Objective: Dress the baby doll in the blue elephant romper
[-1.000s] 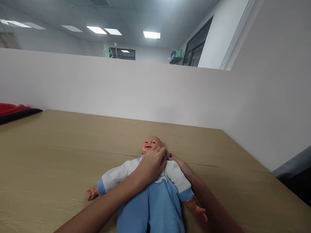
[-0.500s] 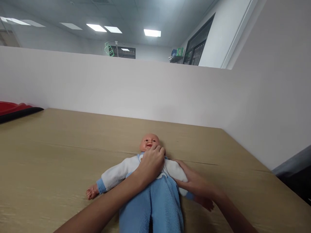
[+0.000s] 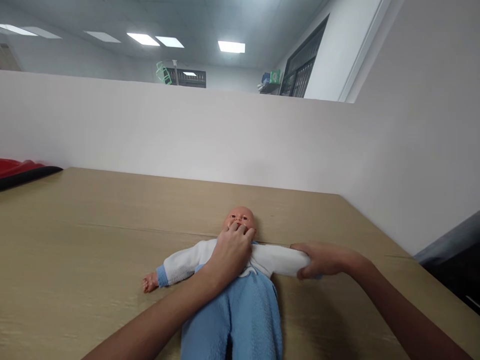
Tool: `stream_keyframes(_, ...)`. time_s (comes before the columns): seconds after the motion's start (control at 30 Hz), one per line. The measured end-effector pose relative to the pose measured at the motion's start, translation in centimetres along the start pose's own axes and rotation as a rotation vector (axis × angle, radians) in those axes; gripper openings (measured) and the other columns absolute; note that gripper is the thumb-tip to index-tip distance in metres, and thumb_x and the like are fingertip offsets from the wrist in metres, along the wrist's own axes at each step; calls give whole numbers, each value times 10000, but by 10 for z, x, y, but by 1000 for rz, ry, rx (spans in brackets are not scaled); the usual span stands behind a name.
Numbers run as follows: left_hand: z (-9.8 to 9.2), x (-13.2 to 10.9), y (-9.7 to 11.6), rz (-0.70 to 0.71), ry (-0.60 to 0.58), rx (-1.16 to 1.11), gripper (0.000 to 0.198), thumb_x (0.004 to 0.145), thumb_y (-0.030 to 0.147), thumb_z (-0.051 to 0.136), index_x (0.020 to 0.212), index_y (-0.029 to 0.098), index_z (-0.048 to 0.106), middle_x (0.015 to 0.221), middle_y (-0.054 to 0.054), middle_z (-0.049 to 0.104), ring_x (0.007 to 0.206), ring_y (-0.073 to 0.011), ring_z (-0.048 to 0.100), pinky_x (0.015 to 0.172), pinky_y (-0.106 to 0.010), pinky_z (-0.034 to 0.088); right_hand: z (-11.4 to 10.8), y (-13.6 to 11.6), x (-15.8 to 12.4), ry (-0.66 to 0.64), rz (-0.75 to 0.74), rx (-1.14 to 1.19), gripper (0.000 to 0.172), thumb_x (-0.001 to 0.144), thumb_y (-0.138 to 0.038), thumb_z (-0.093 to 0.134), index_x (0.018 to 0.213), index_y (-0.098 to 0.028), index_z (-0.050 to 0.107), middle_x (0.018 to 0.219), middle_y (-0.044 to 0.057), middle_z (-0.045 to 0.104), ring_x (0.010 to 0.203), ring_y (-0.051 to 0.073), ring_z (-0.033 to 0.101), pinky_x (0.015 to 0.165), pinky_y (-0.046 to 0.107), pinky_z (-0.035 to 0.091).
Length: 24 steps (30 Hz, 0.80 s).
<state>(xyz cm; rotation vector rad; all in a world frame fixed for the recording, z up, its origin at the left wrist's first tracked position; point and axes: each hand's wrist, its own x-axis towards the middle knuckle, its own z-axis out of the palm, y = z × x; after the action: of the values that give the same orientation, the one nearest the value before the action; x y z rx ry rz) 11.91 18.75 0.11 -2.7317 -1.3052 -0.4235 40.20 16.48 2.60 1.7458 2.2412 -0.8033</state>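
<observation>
A baby doll (image 3: pixel 249 305) lies on its back, dressed in a white top and fuzzy blue trousers. My left hand (image 3: pixel 232 250) rests over its upper chest and neck, the bent fingers gripping around the chin and collar and covering the mouth. To the right, my right hand (image 3: pixel 318 259) is closed around the lower part of a white sleeve (image 3: pixel 281 259), which stretches straight out sideways. That sleeve's blue cuff is mostly covered, and the doll's hand there is hidden. The other sleeve (image 3: pixel 183 265) lies out to the left, ending in a small plastic hand (image 3: pixel 150 282).
The doll lies on a wide wooden-toned table (image 3: pixel 101 265) with a seam across it. Behind stands a white partition (image 3: pixel 180 135). A red object with a black edge (image 3: pixel 28 172) sits at the far left, and a dark item (image 3: pixel 455 265) beyond the right edge.
My right hand has slid outward along the doll's sleeve, and that arm now points straight sideways instead of downward. The doll's head has shifted slightly right; my left hand stays at its chest and chin.
</observation>
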Motion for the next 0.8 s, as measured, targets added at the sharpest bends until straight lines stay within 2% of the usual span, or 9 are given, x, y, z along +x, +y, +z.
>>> stream_keyframes(0.13,1,-2,3,43,10,2,190,1042,242,519,1111,179,684,1180,-152,706,1158,-339,625,992,-492,515,16,2,5,108,-30,-66,429,762,-348,743,1159,-187,730,1164,142,744,1032,354,696,866,439,514)
stream_keyframes(0.23,-2,-5,10,197,55,-59,233,1067,345,494,1109,195,668,1246,-140,659,1208,-344,583,1012,-526,495,33,1,2,212,-31,-124,497,810,-328,731,1278,-168,691,1248,182,693,1149,405,641,997,538,482)
stream_keyframes(0.33,-5,-10,17,378,43,-183,307,1071,468,478,1110,219,655,1227,-93,652,1141,-298,588,1011,-503,491,62,-8,-6,471,-40,-177,664,851,-245,711,1486,-174,528,1460,192,586,1363,415,506,1156,586,365)
stream_keyframes(0.4,-6,-14,20,433,6,-232,326,1060,499,498,1080,213,654,1186,-80,661,1102,-280,593,1016,-489,488,85,-22,-14,671,-112,-139,572,947,-275,644,1497,-231,494,1542,154,528,1434,374,446,1199,570,321)
stream_keyframes(0.47,-10,-16,21,419,-8,-265,283,1058,460,520,1065,208,648,1159,-77,664,1094,-274,593,1011,-477,485,106,-42,-21,744,-175,56,368,1036,-380,561,1395,-299,542,1468,97,575,1381,314,493,1168,519,358)
stream_keyframes(0.53,-16,-18,19,349,25,-323,215,1057,398,533,1082,212,638,1160,-71,661,1106,-272,588,1008,-466,478,121,-61,-24,688,-263,326,218,1076,-419,491,1199,-283,609,1316,73,620,1270,264,550,1112,436,407)
stream_keyframes(0.6,-24,-22,17,239,98,-401,168,1062,347,525,1084,217,630,1155,-65,660,1130,-273,579,1028,-462,460,128,-73,-21,654,-302,563,245,1066,-477,513,1032,-254,608,1075,43,629,1038,232,591,956,368,463)
stream_keyframes(0.67,-30,-28,12,135,179,-482,158,1072,316,497,1078,224,625,1156,-63,660,1156,-274,569,1053,-460,438,130,-73,-12,578,-329,748,319,1047,-532,533,923,-241,574,888,2,547,850,202,529,811,329,451)
stream_keyframes(0.8,-35,-55,-6,-68,279,-584,176,1079,321,460,1061,238,615,1163,-68,651,1133,-281,569,1009,-458,431,135,-56,10,496,-307,1070,404,994,-632,571,898,-240,582,845,-13,474,809,191,465,767,307,445)
